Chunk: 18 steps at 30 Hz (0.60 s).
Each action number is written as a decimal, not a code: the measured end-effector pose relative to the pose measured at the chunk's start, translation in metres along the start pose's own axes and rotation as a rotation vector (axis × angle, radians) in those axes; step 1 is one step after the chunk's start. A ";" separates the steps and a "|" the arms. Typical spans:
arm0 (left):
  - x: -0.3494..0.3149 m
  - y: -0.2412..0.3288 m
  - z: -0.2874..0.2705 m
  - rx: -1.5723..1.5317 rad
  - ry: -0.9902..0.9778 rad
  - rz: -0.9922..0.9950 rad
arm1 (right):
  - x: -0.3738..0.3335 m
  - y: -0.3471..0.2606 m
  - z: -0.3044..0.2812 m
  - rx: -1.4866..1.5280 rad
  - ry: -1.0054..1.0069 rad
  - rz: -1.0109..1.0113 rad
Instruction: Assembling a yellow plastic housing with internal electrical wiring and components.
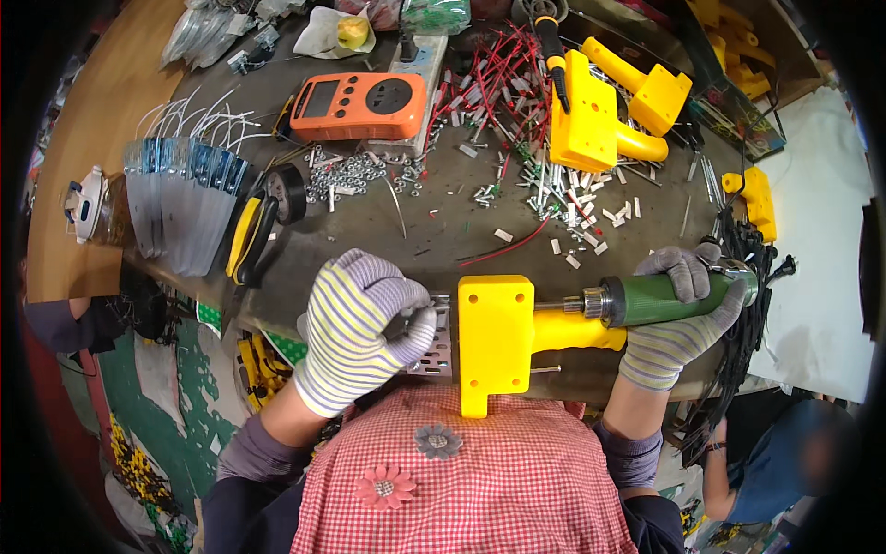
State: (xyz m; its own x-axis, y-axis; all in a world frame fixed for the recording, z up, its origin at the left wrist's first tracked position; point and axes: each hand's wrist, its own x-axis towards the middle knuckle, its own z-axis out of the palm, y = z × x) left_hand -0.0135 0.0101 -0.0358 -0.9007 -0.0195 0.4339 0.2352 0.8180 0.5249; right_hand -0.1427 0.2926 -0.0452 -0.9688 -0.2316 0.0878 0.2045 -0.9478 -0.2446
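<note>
Nearest is the red checked apron (461,499), at 6 o'clock from the yellow case (496,337), which is by the near edge of the grey surface (429,245). A screw (546,369) sticks out at 4 o'clock. At 9 o'clock the left hand (365,328) is curled by a metal plate (441,351) with holes; I cannot tell if its fingers pinch it. At 3 o'clock the right hand (683,323) is wrapped around a green power screwdriver (641,299) that points at the case. Farther off, pliers (245,238) lie at 10 o'clock, an orange meter (360,127) at 11, messy red wires (508,69) at 12 and more yellow cases (583,115) at 1.
</note>
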 end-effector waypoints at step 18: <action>-0.007 -0.006 0.009 -0.044 0.015 0.062 | 0.003 0.000 0.001 0.019 0.088 0.033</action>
State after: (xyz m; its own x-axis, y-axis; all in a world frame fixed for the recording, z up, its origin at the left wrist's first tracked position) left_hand -0.0121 0.0109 -0.0485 -0.8783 0.0214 0.4776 0.3067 0.7916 0.5285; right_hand -0.1453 0.2915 -0.0437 -0.9699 -0.2436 -0.0050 0.2384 -0.9442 -0.2275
